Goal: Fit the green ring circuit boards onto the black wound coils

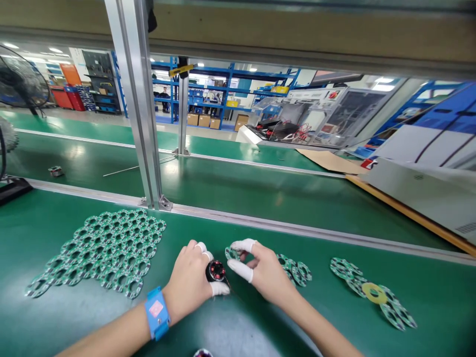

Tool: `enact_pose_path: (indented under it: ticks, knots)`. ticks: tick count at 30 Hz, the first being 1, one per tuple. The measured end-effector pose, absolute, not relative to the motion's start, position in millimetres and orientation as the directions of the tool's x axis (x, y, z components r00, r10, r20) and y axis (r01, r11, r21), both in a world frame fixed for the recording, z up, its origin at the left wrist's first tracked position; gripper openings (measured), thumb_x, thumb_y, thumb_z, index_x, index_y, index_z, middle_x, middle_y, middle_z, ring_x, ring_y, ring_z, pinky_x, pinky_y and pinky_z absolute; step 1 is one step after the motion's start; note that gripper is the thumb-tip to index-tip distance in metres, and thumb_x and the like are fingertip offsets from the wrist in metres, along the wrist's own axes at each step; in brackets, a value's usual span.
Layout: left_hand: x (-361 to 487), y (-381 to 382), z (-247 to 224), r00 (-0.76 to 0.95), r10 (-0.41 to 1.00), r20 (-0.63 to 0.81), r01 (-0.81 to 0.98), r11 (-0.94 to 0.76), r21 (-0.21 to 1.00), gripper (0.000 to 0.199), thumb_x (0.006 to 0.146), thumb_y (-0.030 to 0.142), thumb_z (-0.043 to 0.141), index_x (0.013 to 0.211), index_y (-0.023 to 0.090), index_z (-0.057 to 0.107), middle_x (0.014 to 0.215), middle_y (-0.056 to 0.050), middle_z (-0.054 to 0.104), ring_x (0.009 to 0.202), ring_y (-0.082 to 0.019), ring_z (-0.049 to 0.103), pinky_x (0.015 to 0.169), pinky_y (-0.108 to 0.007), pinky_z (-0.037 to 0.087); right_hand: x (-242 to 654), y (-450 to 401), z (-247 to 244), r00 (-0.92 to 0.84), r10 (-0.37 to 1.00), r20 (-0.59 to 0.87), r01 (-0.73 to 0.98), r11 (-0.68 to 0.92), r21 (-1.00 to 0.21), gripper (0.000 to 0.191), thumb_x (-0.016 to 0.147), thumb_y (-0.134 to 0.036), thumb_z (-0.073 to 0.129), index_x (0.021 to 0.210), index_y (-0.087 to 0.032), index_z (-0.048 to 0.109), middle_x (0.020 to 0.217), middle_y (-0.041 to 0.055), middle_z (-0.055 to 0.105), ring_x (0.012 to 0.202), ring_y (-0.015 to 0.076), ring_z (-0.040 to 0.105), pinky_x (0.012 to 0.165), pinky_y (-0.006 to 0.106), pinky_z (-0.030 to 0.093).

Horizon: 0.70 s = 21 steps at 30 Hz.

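Observation:
My left hand point(193, 272), with white finger cots and a blue wrist strap point(156, 313), is closed around a small black motor part point(216, 270) with red windings. Just to its right, my right hand point(256, 267), also in white finger cots, has its thumb and index finger apart beside a green ring-shaped board point(232, 253). Whether its fingertips touch that board cannot be told. A large sheet of overlapping green ring boards point(111, 243) lies at the left. More ring boards point(297, 270) lie partly hidden behind my right hand.
Farther right lie loose ring boards point(396, 307) with one yellow ring point(374, 293). A metal post point(139, 109) rises from the table rail. A laptop point(424, 191) stands at right, a small part point(55, 171) at far left, another point(203, 353) at the bottom edge.

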<state>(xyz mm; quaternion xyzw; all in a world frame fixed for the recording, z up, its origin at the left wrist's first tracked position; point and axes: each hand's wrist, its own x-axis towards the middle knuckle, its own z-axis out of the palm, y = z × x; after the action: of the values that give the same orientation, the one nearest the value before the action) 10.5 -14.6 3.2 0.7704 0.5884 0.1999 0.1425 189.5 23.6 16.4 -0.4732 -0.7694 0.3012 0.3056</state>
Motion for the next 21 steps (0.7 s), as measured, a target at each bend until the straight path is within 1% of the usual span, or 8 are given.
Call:
enact_pose_path:
  ticks: [3,5,7,9,12,15,18,21]
  knots:
    - [11,-15,-3,0.247,0.959,0.136,0.887,-0.280,0.368,0.043,0.062,0.056,0.072,0.076,0.016,0.062,0.083,-0.006,0.058,0.083,-0.025,0.048,0.069,-0.035,0.038,183,16,9,-0.443,0.884,0.152,0.518,0.391,-0.761,0.021,0.072,-0.027,0.063,0.090,-0.017,0.067,0.078,0.0055,0.061,0.065,0.0171,0.059,0.053,0.026,0.052]
    - [10,-15,-5,0.249,0.956,0.154,0.893,-0.288,0.347,0.041,0.069,0.057,0.065,0.075,0.016,0.062,0.083,-0.006,0.059,0.083,-0.025,0.049,0.068,-0.035,0.038,178,11,4,-0.494,0.846,0.199,0.526,0.473,-0.707,0.024,0.073,-0.027,0.065,0.094,-0.017,0.067,0.083,0.0067,0.064,0.069,0.0181,0.060,0.057,0.027,0.053]
    - [10,-15,-7,0.251,0.953,0.167,0.891,-0.295,0.345,0.040,0.076,0.056,0.058,0.074,0.017,0.062,0.083,-0.007,0.059,0.083,-0.024,0.049,0.068,-0.035,0.037,176,7,1,-0.524,0.806,0.275,0.564,0.570,-0.597,0.028,0.073,-0.029,0.068,0.098,-0.018,0.066,0.088,0.0080,0.066,0.075,0.0206,0.061,0.063,0.031,0.053]
    - [10,-15,-8,0.249,0.953,0.169,0.891,-0.294,0.346,0.038,0.079,0.054,0.055,0.074,0.017,0.061,0.082,-0.006,0.059,0.083,-0.024,0.049,0.068,-0.035,0.037,177,6,-2,-0.542,0.771,0.335,0.614,0.636,-0.468,0.030,0.073,-0.031,0.069,0.100,-0.018,0.066,0.091,0.0091,0.067,0.080,0.0230,0.062,0.068,0.033,0.054]
    - [10,-16,-9,0.235,0.958,0.164,0.896,-0.278,0.345,0.035,0.076,0.051,0.060,0.074,0.017,0.061,0.082,-0.006,0.060,0.082,-0.023,0.050,0.068,-0.035,0.037,179,5,-3,-0.581,0.725,0.369,0.656,0.686,-0.314,0.029,0.077,-0.032,0.067,0.102,-0.017,0.066,0.090,0.0099,0.069,0.080,0.0242,0.063,0.067,0.033,0.055]
    - [11,-15,-9,0.227,0.961,0.160,0.901,-0.269,0.340,0.034,0.073,0.050,0.065,0.073,0.017,0.062,0.081,-0.006,0.060,0.081,-0.023,0.050,0.067,-0.035,0.037,180,4,-5,-0.602,0.693,0.396,0.672,0.708,-0.217,0.028,0.079,-0.034,0.065,0.102,-0.017,0.067,0.087,0.0096,0.070,0.077,0.0236,0.064,0.063,0.031,0.055]
    - [11,-15,-10,0.227,0.960,0.165,0.898,-0.272,0.346,0.036,0.072,0.053,0.064,0.072,0.017,0.062,0.080,-0.006,0.060,0.080,-0.023,0.050,0.067,-0.034,0.037,181,5,-7,-0.607,0.661,0.441,0.660,0.728,-0.185,0.028,0.082,-0.035,0.061,0.102,-0.016,0.067,0.085,0.0100,0.070,0.076,0.0230,0.064,0.062,0.030,0.055]
    - [11,-15,-11,0.225,0.959,0.173,0.894,-0.274,0.354,0.039,0.073,0.056,0.063,0.072,0.017,0.061,0.080,-0.006,0.060,0.080,-0.023,0.050,0.066,-0.034,0.036,182,7,-9,-0.607,0.641,0.470,0.624,0.751,-0.217,0.029,0.086,-0.037,0.056,0.104,-0.016,0.066,0.086,0.0105,0.070,0.077,0.0224,0.065,0.062,0.030,0.055]
